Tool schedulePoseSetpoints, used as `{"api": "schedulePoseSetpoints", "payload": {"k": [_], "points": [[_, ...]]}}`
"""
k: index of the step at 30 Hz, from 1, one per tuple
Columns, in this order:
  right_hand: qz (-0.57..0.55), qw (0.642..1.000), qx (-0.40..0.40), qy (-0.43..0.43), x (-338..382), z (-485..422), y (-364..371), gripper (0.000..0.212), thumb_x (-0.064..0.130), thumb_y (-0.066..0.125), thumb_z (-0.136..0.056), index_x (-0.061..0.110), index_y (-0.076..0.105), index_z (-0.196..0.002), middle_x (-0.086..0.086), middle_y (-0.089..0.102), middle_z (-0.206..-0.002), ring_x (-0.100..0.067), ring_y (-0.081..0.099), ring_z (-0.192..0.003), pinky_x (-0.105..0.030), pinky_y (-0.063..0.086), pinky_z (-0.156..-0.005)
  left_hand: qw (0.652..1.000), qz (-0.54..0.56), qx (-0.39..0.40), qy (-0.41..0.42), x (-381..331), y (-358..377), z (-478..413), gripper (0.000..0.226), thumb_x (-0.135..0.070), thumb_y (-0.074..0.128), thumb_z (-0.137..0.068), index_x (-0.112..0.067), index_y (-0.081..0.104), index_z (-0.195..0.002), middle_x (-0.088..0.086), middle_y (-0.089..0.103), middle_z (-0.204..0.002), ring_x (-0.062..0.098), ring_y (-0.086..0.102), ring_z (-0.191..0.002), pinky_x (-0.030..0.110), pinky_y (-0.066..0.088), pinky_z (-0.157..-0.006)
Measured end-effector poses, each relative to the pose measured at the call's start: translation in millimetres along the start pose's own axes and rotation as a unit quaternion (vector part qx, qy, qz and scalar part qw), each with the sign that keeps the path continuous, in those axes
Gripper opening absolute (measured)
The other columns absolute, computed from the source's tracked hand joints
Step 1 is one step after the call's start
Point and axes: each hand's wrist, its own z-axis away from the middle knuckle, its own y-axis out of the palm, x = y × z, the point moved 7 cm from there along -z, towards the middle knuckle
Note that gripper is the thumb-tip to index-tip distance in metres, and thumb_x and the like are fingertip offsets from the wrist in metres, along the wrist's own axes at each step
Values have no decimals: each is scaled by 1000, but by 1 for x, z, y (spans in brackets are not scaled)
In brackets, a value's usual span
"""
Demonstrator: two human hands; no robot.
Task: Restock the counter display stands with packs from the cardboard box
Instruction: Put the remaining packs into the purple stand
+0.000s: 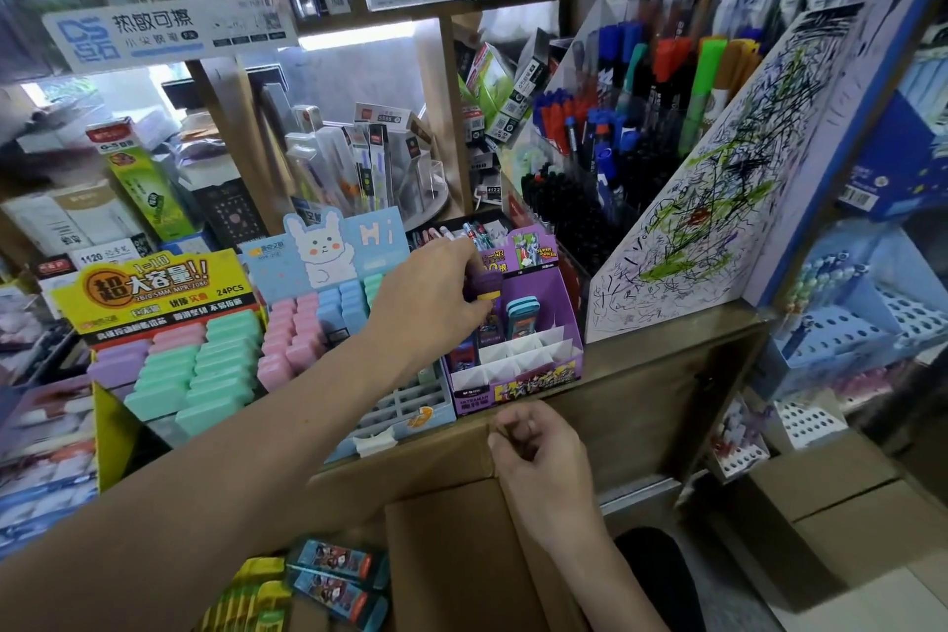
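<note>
My left hand (436, 293) reaches over the counter and pinches a small purple pack (485, 290) above the purple display stand (513, 364). That stand holds a few packs in its back rows, and its white front slots have none. Just below the counter edge, my right hand (533, 447) hovers with its fingers curled and nothing in them. The cardboard box (461, 554) sits low in front of me. Blue packs (338, 575) and yellow packs (246, 595) lie inside it.
A yellow stand (154, 318) of green and purple cases and a blue bunny stand (328, 272) of pink and blue cases fill the counter's left. A scribbled pen rack (692, 200) rises on the right. Shelves of stationery stand behind.
</note>
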Motion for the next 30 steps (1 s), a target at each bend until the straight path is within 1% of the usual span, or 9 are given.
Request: {"api": "schedulePoseSetpoints", "payload": {"k": [12, 14, 16, 18, 20, 22, 25, 28, 30], "points": [[15, 1000, -2, 4, 1, 0, -1, 19, 17, 78, -87, 33, 69, -92, 3, 63, -90, -9, 61, -81, -17, 48, -68, 999, 51, -2, 8, 1, -8, 3, 14, -19, 75, -81, -18, 66, -91, -4, 65, -89, 14, 62, -83, 41, 57, -78], [16, 1000, 2, 2, 3, 1, -1, 20, 16, 78, -87, 32, 69, -92, 1, 62, -89, -12, 61, -80, -22, 51, -69, 997, 76, -15, -2, 4, -15, 8, 11, -14, 74, -82, -18, 66, -89, -5, 64, -84, 7, 60, -75, 32, 56, -73], [33, 999, 5, -9, 7, 2, -1, 21, 15, 78, -87, 33, 68, -91, 1, 61, -89, -14, 61, -79, -24, 53, -69, 993, 110, -31, -21, 12, -27, 19, 12, -10, 73, -83, -19, 66, -87, -8, 63, -80, -4, 55, -64, 10, 45, -61], [95, 994, -4, -51, 19, 4, -3, 24, 15, 78, -88, 36, 65, -88, 6, 58, -91, -9, 59, -78, -16, 49, -67, 988, 140, -52, -38, 21, -40, 40, 12, -11, 73, -84, -21, 65, -86, -14, 60, -75, -7, 53, -60, 6, 39, -57], [187, 974, -22, -128, 38, 8, -5, 22, 14, 76, -87, 33, 65, -87, 12, 55, -94, -6, 57, -80, -11, 44, -67, 984, 152, -76, -52, 32, -52, 70, 12, -15, 73, -85, -24, 65, -86, -15, 56, -68, 2, 54, -61, 9, 39, -57], [251, 945, -18, -206, 59, 17, 1, 14, 10, 76, -86, 21, 69, -90, 9, 57, -93, -12, 58, -84, -21, 48, -70, 980, 170, -82, -69, 49, -60, 103, 11, -18, 72, -88, -25, 65, -88, -14, 56, -69, 8, 54, -63, 12, 41, -58], [291, 917, 46, -270, 74, 31, 19, 10, 8, 76, -86, 14, 72, -93, 4, 61, -94, -17, 62, -88, -33, 55, -73, 969, 191, -94, -126, 87, -59, 153, 14, -19, 71, -90, -30, 63, -87, -12, 59, -73, 9, 55, -64, 15, 42, -57], [295, 909, 156, -249, 74, 45, 46, 11, 15, 73, -92, 23, 71, -99, 14, 58, -97, -4, 59, -89, -23, 54, -77, 957, 186, -79, -208, 124, -41, 202, 17, -20, 71, -90, -34, 61, -85, -20, 63, -82, 2, 60, -71, 10, 44, -59], [293, 905, 226, -213, 67, 53, 64, 14, 20, 72, -94, 30, 69, -104, 19, 57, -97, 2, 59, -90, -16, 52, -78, 946, 182, -41, -264, 145, -20, 232, 19, -22, 73, -88, -36, 60, -86, -17, 64, -82, -7, 60, -79, 6, 44, -62]]}}
